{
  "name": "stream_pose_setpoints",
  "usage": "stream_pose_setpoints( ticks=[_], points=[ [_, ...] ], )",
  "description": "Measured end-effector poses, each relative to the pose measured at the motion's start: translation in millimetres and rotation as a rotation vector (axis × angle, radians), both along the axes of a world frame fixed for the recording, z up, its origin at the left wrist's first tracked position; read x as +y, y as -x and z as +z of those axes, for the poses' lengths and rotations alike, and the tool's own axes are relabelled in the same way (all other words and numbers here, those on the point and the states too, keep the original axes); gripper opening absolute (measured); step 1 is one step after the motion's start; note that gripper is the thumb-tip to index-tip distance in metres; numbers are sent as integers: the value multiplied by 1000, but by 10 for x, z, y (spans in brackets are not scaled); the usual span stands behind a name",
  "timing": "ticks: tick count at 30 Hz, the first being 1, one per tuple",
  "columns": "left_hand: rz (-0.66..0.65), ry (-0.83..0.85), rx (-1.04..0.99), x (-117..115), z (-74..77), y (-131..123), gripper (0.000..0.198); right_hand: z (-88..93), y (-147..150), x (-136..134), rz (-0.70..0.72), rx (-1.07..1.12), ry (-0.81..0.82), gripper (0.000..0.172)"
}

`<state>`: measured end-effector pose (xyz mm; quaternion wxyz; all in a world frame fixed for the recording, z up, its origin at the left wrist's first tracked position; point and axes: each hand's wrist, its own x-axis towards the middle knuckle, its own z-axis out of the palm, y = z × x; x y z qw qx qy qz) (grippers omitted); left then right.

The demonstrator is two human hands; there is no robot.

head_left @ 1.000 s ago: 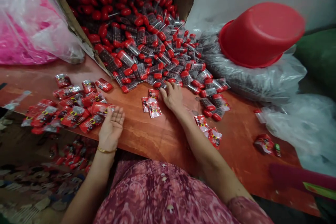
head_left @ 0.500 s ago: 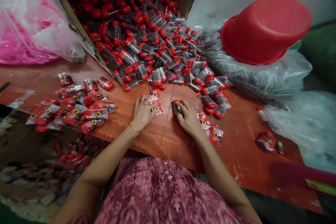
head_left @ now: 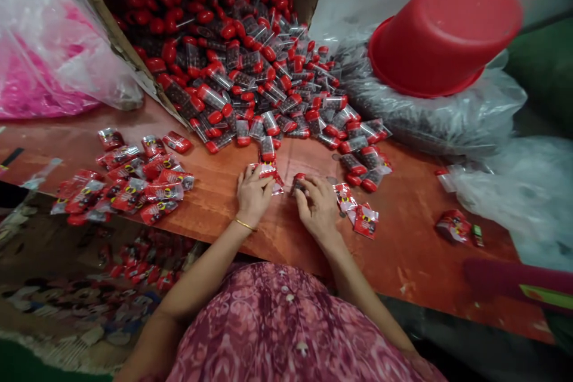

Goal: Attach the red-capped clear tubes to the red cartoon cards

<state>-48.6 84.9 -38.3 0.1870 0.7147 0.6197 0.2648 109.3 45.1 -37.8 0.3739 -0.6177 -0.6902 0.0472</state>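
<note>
My left hand, with a gold bangle at the wrist, has its fingers closed on a red printed packet on the orange table. Just right of it, my right hand curls its fingers round a small red-capped tube, mostly covered by the fingers. Behind both hands lies a large heap of clear tubes with red caps. A few red packets lie right of my right hand. Several wrapped red packets are piled at the left.
An open cardboard box stands behind, tubes spilling from it. A red tub sits upside down on a clear plastic bag at the right. A bag of pink items is at the far left. The table's front edge runs near my body.
My left hand has moved right and its fingers have drawn together on the packet, which is now tilted. One tube lies nearer, just behind that packet. The view has shifted slightly.
</note>
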Motion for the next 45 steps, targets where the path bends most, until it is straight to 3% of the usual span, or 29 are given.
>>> stream_pose_setpoints(
  ticks=[7, 11, 15, 17, 22, 27, 32, 35, 38, 41, 45],
  points=[
    [41, -59, -275, -81, 298, -47, 22, 115, 295, 134, 110, 704, 325, 26],
    [150, 15, -600, -179, 381, -38, 29, 124, 412, 194, 114, 921, 336, 28],
    [215, 532, -1098, -283, 405, -7, 35, 122, 454, 120, 40, 845, 246, 37],
    [245, 684, -1243, -318, 411, -7, 39, 106, 472, 73, 67, 794, 239, 36],
    [350, 662, -1366, -289, 399, -30, 39, 59, 514, 16, 182, 712, 249, 28],
    [335, 760, -1406, -229, 393, -12, 38, 60, 446, 20, 180, 643, 244, 32],
    [268, 807, -1408, -225, 395, -10, 36, 87, 227, 54, 97, 384, 197, 36],
    [325, 778, -1389, -216, 386, -12, 35, 70, 92, 86, -98, 83, 184, 38],
    [377, 759, -1410, -200, 382, -10, 34, 13, 16, 103, -268, -201, 273, 48],
    [393, 774, -1452, -188, 385, -8, 33, -43, -15, 98, -271, -317, 324, 41],
    [401, 834, -1489, -186, 400, 7, 33, -66, -83, 74, -242, -308, 319, 24]
  ],
)
